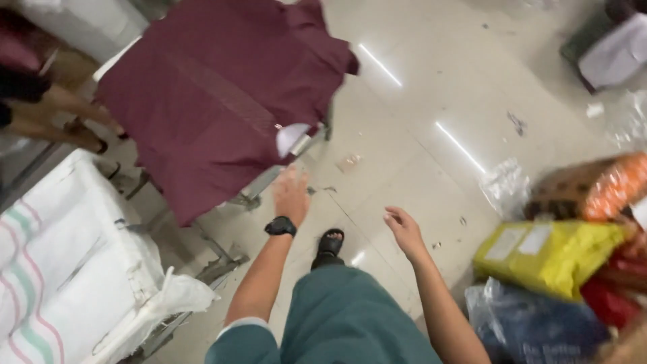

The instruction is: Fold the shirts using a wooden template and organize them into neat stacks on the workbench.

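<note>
Left hand [291, 195] stretched forward, arm nearly straight, black watch [280, 226] on wrist; fingers blurred, seem spread, holding nothing. It sits just below the lower edge of the maroon garment [216, 101], not clearly touching. Garment hangs spread over a metal-frame stand [232, 259]. Right hand [404, 229] right of the garment, well apart, palm loosely open, empty. White woven sack [67, 269] left of garment; yellow packet [546, 253] and bagged parcels far right on floor.

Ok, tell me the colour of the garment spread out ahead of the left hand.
Dark maroon: the garment is plain, seen in the head view.
</note>
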